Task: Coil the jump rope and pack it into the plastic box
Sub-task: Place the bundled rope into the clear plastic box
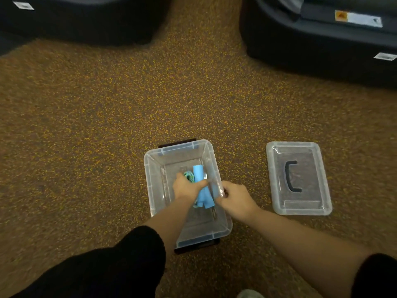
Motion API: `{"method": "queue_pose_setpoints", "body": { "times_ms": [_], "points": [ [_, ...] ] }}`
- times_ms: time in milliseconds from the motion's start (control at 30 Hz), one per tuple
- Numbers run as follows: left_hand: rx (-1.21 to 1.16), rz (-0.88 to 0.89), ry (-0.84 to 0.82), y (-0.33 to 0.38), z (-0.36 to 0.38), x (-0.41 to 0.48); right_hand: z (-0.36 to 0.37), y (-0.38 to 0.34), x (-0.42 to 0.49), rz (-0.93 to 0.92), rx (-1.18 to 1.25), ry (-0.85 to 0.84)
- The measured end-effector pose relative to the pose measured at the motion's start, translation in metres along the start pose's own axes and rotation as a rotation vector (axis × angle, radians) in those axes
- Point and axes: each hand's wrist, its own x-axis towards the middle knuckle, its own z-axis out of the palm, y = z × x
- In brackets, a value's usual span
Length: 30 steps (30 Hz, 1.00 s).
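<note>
Two blue handles (pixel 200 188) of the jump rope sit bunched together inside the plastic box (pixel 150 175), the greenish cord (pixel 188 175) coiled just beside them; the left hand (pixel 186 187) is down in the box, its grip clenched around the bundle, seemingly pressing it flat so the coil cannot spring loose; the right hand (pixel 233 195) pinches the box's near right rim, likely steadying it against that push; the box rests on the speckled floor (pixel 107 115); the clear lid (pixel 297 179) lies well apart to the right, handle up, within reach for closing; dark equipment (pixel 322 35) looms beyond.
</note>
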Motion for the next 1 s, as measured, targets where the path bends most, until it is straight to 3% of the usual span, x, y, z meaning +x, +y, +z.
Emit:
{"method": "queue_pose_setpoints", "body": {
  "times_ms": [333, 433, 533, 633, 733, 900, 1000],
  "points": [
    [0.077, -0.067, 0.167, -0.003, -0.002, -0.003, 0.001, 0.006, 0.001, 0.058, 0.009, 0.000],
    [0.146, -0.108, 0.190, -0.002, 0.001, -0.005, -0.003, 0.006, 0.001, 0.122, 0.161, -0.009],
    [0.159, -0.112, 0.199, -0.002, 0.000, -0.004, -0.010, 0.011, 0.008, 0.203, 0.301, 0.104],
    [0.141, -0.039, 0.213, -0.002, -0.004, -0.002, -0.021, 0.031, 0.020, 0.306, 0.168, 0.320],
    [0.187, 0.066, 0.213, 0.000, -0.010, -0.003, -0.034, 0.060, 0.030, 0.434, -0.023, 0.405],
    [0.402, 0.272, 0.221, 0.002, -0.015, -0.009, -0.047, 0.083, 0.034, 0.653, -0.364, 0.354],
    [0.593, 0.403, 0.231, 0.005, -0.017, -0.011, -0.048, 0.093, 0.037, 0.714, -0.391, 0.323]
  ]
}}
